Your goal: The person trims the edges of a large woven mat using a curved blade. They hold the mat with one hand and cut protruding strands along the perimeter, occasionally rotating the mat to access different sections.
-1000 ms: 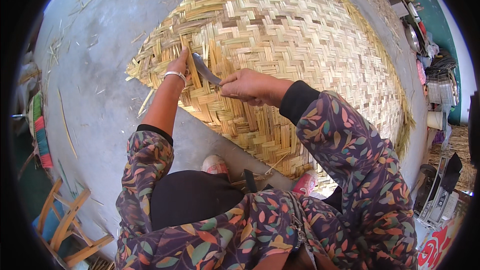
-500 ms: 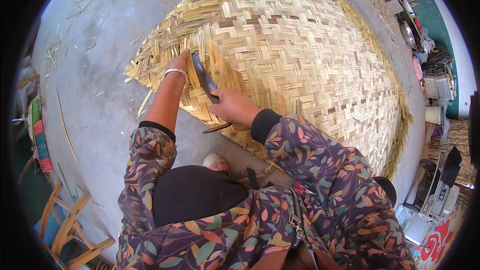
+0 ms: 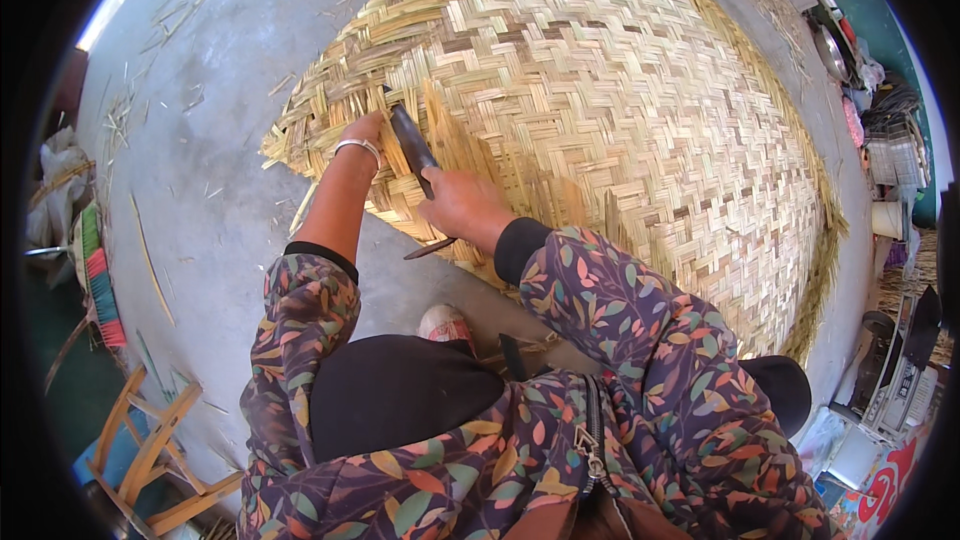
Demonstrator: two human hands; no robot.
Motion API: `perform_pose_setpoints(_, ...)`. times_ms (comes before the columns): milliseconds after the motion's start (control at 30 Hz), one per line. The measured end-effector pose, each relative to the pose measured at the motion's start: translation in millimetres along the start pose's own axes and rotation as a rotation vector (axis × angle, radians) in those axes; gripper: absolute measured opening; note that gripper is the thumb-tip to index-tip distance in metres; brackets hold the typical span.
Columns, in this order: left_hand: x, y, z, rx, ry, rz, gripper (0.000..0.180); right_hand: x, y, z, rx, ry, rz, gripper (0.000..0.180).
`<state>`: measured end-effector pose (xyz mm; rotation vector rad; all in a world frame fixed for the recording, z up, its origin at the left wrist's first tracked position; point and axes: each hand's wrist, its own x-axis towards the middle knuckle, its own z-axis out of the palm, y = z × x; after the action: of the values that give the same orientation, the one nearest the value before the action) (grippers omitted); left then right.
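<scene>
Head view: the woven bamboo mat lies flat on the concrete floor. The left hand presses its near-left edge, fingers hidden, pinning strips. The right hand, fingers clamped, grips the knife, blade angled into the weave.

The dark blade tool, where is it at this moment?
In the head view, the dark blade tool is left of centre, held in the right hand, over the woven mat, beside the left hand.

The person wore a dark jacket printed with colourful leaves, with black cuffs and a metal zip pull, black trousers, a silver bangle on the left wrist, and a pale shoe.
</scene>
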<state>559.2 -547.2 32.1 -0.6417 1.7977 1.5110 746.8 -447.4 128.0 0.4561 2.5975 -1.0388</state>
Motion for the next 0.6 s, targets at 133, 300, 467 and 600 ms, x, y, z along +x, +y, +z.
perform_pose_setpoints(133,26.7,-6.9,10.3,-0.063,0.033,0.029,0.021,0.8,1.4,1.4,-0.037,-0.032,0.008,0.024)
perform_pose_setpoints(300,34.5,-5.4,8.9,-0.001,0.058,0.054,0.029,1.9,2.6,0.3,-0.085,-0.068,-0.014,0.041)
perform_pose_setpoints(467,15.4,1.4,-15.7,-0.041,-0.159,-0.096,0.03,0.0,3.8,-1.3,-0.065,-0.051,-0.003,0.041)
perform_pose_setpoints(600,16.4,0.9,-15.8,-0.014,-0.161,-0.079,0.027,0.1,7.5,2.6,-0.02,0.006,-0.037,0.024)
